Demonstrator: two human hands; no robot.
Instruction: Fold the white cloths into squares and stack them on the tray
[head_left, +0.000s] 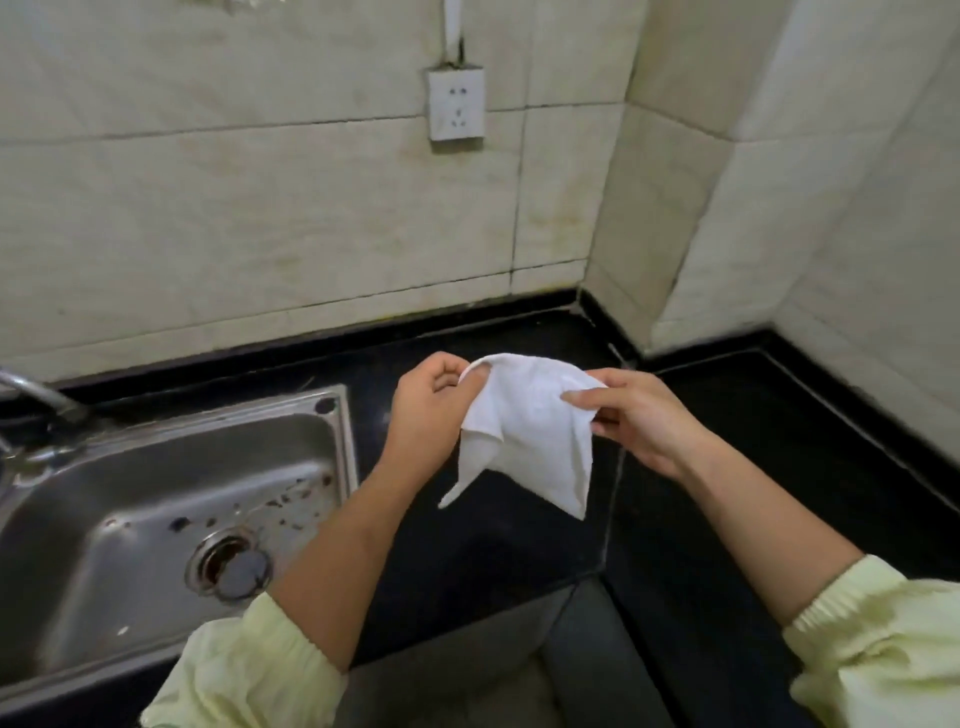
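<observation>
white cloth (535, 431) — soft, limp, lower corners drooping — held in air above glossy black counter (727, 467), no tray in view | left hand (426, 410) pinching upper-left edge, right hand (639, 415) pinching upper-right, fingers (582, 397) curled onto fabric | top edge stretched hand to hand, both equally near

Steel sink (156, 467) left of and below the left hand (426, 410), its right rim near that forearm; brown specks on the basin floor. Drain (231, 566) lower left of the hand, a round stopper off-centre in it. Tap (36, 389) far left of the hand, cut by the frame edge. Black counter (753, 467) under both hands, running past the right hand (639, 415) into the corner. Socket (456, 104) on the tiled wall (260, 208), well above the left hand; white conduit (453, 21) rises from it. Tiles stained, grout dark.
</observation>
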